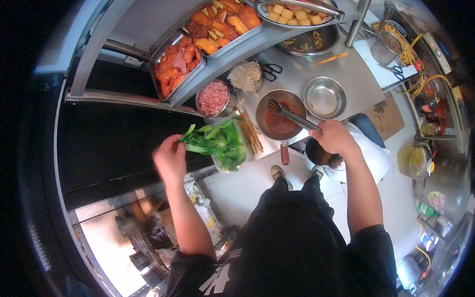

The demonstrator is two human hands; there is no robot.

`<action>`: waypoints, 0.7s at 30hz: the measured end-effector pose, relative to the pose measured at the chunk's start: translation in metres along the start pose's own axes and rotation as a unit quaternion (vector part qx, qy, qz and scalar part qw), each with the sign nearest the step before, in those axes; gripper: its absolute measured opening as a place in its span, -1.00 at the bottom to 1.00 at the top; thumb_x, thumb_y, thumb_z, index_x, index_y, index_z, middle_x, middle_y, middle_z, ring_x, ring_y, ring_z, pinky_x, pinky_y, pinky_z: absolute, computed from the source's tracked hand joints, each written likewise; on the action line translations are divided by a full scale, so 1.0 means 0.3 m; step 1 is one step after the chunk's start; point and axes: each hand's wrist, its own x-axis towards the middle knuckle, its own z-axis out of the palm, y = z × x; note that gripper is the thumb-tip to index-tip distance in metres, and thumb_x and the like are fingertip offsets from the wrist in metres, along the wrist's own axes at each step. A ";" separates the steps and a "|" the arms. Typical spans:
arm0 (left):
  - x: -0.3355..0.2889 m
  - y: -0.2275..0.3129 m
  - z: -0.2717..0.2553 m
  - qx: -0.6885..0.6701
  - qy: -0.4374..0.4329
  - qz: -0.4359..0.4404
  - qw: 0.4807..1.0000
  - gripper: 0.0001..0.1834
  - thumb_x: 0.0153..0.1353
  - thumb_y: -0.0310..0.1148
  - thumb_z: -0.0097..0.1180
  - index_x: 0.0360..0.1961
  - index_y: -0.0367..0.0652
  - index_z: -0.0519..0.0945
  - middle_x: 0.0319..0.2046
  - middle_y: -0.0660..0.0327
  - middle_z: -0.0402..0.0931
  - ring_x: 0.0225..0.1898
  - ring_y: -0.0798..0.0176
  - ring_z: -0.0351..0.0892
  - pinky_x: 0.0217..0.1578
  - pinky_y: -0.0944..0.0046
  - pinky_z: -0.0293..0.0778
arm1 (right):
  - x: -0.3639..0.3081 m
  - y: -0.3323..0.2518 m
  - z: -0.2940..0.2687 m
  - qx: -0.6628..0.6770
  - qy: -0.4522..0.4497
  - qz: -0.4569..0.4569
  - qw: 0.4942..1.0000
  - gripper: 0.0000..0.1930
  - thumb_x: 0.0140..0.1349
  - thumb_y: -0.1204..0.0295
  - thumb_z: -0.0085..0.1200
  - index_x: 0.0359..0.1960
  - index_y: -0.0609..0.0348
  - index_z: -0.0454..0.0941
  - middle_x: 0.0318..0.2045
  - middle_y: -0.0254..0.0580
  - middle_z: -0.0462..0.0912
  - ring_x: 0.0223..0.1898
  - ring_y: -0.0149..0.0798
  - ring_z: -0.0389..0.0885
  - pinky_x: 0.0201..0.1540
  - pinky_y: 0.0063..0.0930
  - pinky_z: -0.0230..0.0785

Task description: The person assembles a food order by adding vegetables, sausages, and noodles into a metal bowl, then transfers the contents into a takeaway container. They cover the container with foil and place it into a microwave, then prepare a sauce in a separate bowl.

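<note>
My left hand [170, 159] is closed on the ends of some leafy greens [197, 142], which reach over the edge of a clear plastic tub [247, 147] full of the same greens. My right hand [337, 137] grips metal tongs [301, 120]. The dark tips of the tongs rest in a saucepan [261, 124] of red sauce [278, 123], whose brown handle points toward me. Thin wooden sticks [252, 129] lie between the tub and the pan. Right of the pan sits a steel bowl [324, 98] with a little liquid in it.
Behind the tub stand a bowl of pink slices [213, 97], a bowl of pale shreds [245, 76] and black-handled scissors [271, 72]. A metal shelf [227, 63] above carries trays of fried food [225, 24]. At right, close to my right forearm, is a person in white [368, 153].
</note>
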 end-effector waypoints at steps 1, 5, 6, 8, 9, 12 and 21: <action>0.001 0.012 -0.007 0.017 0.010 -0.008 1.000 -0.79 0.18 -0.56 0.25 -0.14 -0.26 0.73 -0.39 0.18 0.70 -0.38 0.40 0.63 -0.27 0.35 0.53 | -0.002 0.006 0.002 0.003 -0.009 0.002 1.000 -0.54 0.33 0.11 0.16 -0.32 0.42 0.69 -0.28 0.33 0.69 -0.11 0.27 0.67 0.01 0.06 0.49; 0.022 0.030 -0.008 -0.009 0.010 0.024 1.000 -0.78 0.18 -0.56 0.22 -0.13 -0.24 0.73 -0.37 0.17 0.70 -0.37 0.38 0.65 -0.27 0.33 0.54 | -0.006 0.023 0.013 0.005 -0.005 -0.013 1.000 -0.53 0.34 0.10 0.15 -0.32 0.41 0.69 -0.28 0.30 0.69 -0.11 0.26 0.68 0.01 0.05 0.50; 0.023 0.030 -0.003 0.026 -0.012 0.021 0.999 -0.78 0.18 -0.56 0.22 -0.13 -0.24 0.73 -0.37 0.16 0.70 -0.37 0.36 0.66 -0.28 0.33 0.54 | -0.008 0.024 0.017 0.002 -0.005 -0.017 1.000 -0.53 0.35 0.10 0.14 -0.32 0.41 0.70 -0.28 0.29 0.70 -0.11 0.25 0.68 0.01 0.04 0.50; 0.025 0.023 0.016 0.057 -0.050 0.022 0.997 -0.78 0.19 -0.55 0.22 -0.13 -0.24 0.73 -0.38 0.13 0.69 -0.37 0.32 0.67 -0.28 0.32 0.54 | -0.012 0.026 0.023 0.002 0.002 -0.030 1.000 -0.53 0.35 0.09 0.14 -0.30 0.40 0.70 -0.29 0.28 0.70 -0.12 0.24 0.69 0.01 0.03 0.51; 0.027 0.020 0.035 -0.045 -0.042 -0.068 0.996 -0.77 0.17 -0.54 0.22 -0.13 -0.23 0.73 -0.35 0.06 0.69 -0.37 0.24 0.68 -0.28 0.30 0.54 | -0.012 0.027 0.024 0.005 -0.002 -0.024 1.000 -0.53 0.35 0.09 0.13 -0.29 0.40 0.70 -0.29 0.27 0.70 -0.12 0.24 0.69 0.01 0.02 0.51; 0.023 0.004 0.069 0.061 -0.073 -0.004 0.996 -0.78 0.19 -0.54 0.21 -0.13 -0.24 0.74 -0.37 0.06 0.69 -0.40 0.25 0.68 -0.29 0.29 0.55 | -0.024 0.029 0.027 0.009 -0.030 -0.022 0.999 -0.54 0.36 0.10 0.12 -0.28 0.39 0.70 -0.28 0.27 0.71 -0.12 0.23 0.70 0.00 0.00 0.52; 0.019 0.093 0.051 -0.185 -0.052 -0.057 0.980 -0.76 0.28 -0.63 0.13 -0.05 -0.32 0.71 -0.37 0.27 0.64 -0.37 0.46 0.59 -0.29 0.43 0.55 | -0.071 0.015 -0.032 0.097 -0.023 0.035 0.994 -0.58 0.36 0.13 0.14 -0.23 0.37 0.68 -0.29 0.27 0.71 -0.13 0.21 0.70 -0.05 -0.01 0.51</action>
